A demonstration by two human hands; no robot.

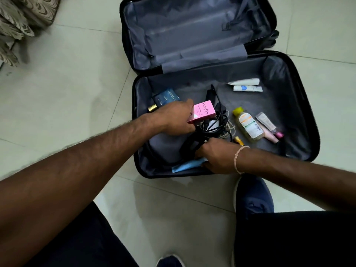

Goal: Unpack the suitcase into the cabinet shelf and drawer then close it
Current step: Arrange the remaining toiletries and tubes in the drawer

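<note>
- An open suitcase [312, 116] is laid flat on the tiled floor [67, 93], with its grey-lined lid [192, 31] folded back on the far side.
- The left hand [173, 118] is placed in the near half, and its grip is closed on a pink box [202, 111] marked POND'S.
- The right hand [217, 157] is seen at the near edge; its fingers are curled on black cables [212, 128], and a light blue packet [187, 165] lies under it.
- A blue box [166, 98] with a gold cap is seen just behind the left hand.
- A bottle with a yellow cap [248, 125] lies right of the cables, with a pink tube [269, 125] just beside it.
- Two white tubes [245, 84] are placed near the far wall, well apart from the hands.
- A patterned fabric [21, 22] is seen at the top left corner.
</note>
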